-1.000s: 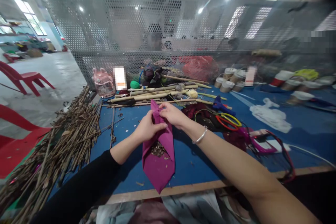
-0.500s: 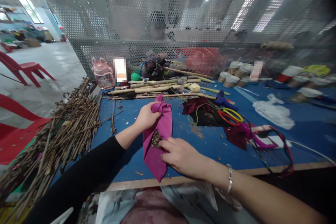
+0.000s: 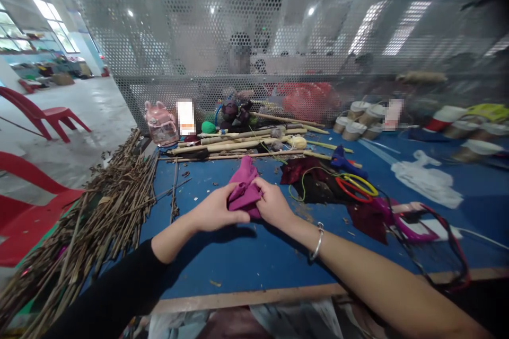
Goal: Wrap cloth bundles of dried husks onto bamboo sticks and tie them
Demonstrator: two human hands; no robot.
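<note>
A magenta cloth [image 3: 244, 196] is folded into a bundle above the blue tabletop. My left hand [image 3: 214, 209] grips its left side, with the thumb stretched along the lower edge. On the other side, my right hand [image 3: 274, 204] pinches the cloth between bent fingers, and a silver bangle [image 3: 317, 242] circles that wrist. One end of the cloth points away from me. Whatever lies inside the folds is hidden now.
Dry brown stalks [image 3: 115, 206] are heaped along the left. Behind my hands lie pale sticks [image 3: 238, 143] and a green ball [image 3: 209, 127]. To the right are dark red cloth scraps [image 3: 310, 175], a magenta glue gun [image 3: 413, 225] with its cable, and a white plastic bag [image 3: 427, 180].
The cloth, which lay open with dry brown bits in it, is now folded over them. My right hand has moved up and away from me; my left hand has shifted lower on the cloth.
</note>
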